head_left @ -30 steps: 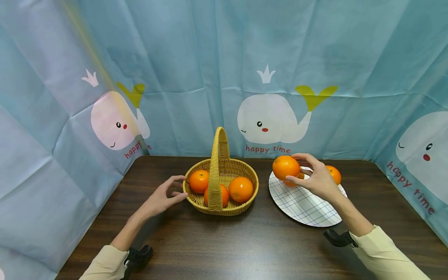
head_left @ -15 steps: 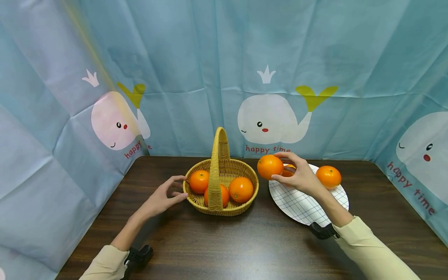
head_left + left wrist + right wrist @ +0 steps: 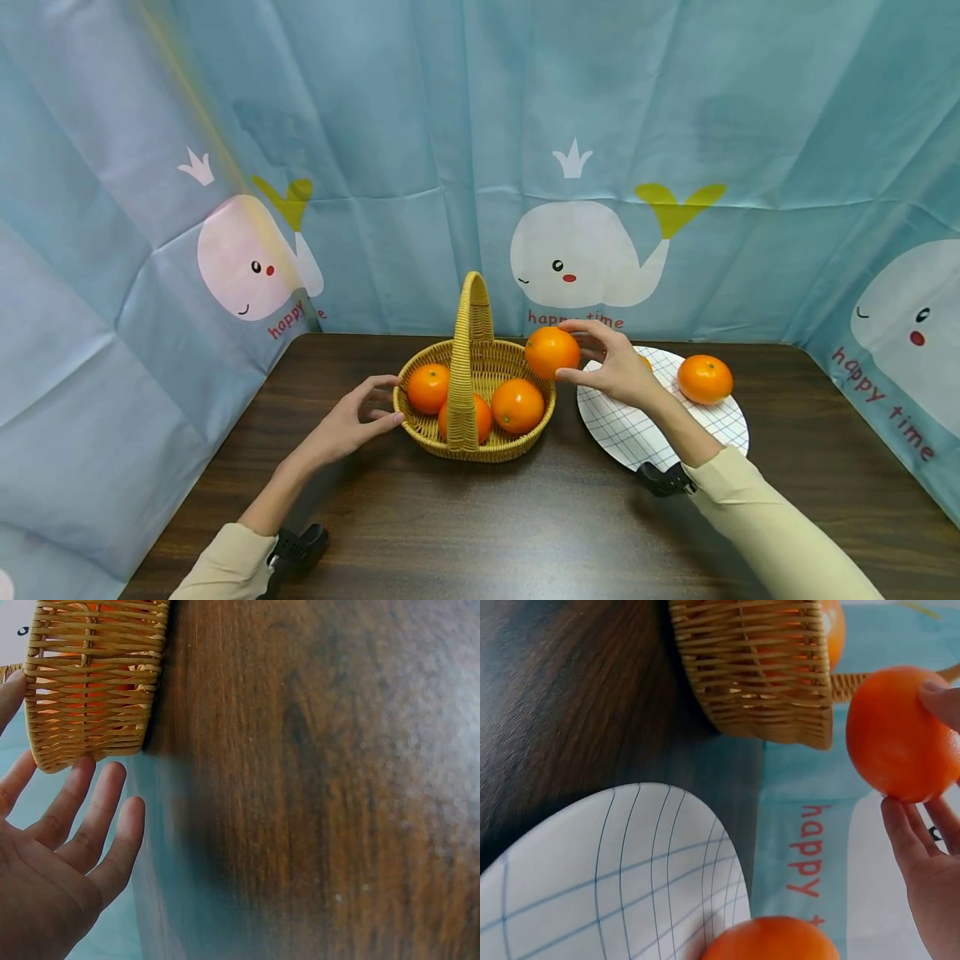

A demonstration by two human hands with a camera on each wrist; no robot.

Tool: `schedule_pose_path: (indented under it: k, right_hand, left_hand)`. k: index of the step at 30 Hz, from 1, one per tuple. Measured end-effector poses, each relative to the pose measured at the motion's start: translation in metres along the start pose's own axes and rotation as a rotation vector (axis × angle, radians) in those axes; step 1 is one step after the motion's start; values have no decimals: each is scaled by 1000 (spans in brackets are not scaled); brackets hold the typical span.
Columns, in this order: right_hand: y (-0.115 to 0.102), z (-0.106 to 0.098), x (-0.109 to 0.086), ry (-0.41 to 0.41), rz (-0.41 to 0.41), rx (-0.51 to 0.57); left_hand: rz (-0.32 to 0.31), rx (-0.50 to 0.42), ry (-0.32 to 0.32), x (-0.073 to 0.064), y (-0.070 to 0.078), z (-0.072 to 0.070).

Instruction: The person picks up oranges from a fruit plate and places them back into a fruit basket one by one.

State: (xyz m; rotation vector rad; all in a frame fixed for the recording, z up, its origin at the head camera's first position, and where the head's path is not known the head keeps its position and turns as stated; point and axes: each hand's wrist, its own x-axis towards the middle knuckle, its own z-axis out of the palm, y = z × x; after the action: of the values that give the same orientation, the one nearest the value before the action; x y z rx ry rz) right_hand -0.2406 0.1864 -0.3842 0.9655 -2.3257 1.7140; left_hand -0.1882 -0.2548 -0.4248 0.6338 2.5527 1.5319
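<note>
We see a smooth, glossy orange [image 3: 552, 352] pinched in the right hand [image 3: 609, 368] near an oval wicker basket [image 3: 498, 365] (three oranges [image 3: 517, 406] inside), left hand [image 3: 348, 427] loosely spread at its side, round gridded plate [image 3: 622, 427], wood-grain bench [image 3: 525, 517].

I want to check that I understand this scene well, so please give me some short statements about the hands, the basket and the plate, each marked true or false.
1. The left hand is beside the basket. True.
2. The right hand is empty. False: it holds an orange.
3. Three oranges lie in the basket. True.
4. The plate is inside the basket. False: it lies on the table.
5. The handle stands upright. True.
</note>
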Motion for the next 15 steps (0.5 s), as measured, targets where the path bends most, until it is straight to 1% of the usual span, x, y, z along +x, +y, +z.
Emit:
schedule_pose_path:
  k: [11, 15]
  right_hand:
    - [2, 16, 18, -45, 42, 51]
    - [5, 23, 23, -51, 44, 20]
  left_hand:
    - [-6, 19, 2, 0, 1, 0]
    - [-5, 22, 5, -1, 1, 0]
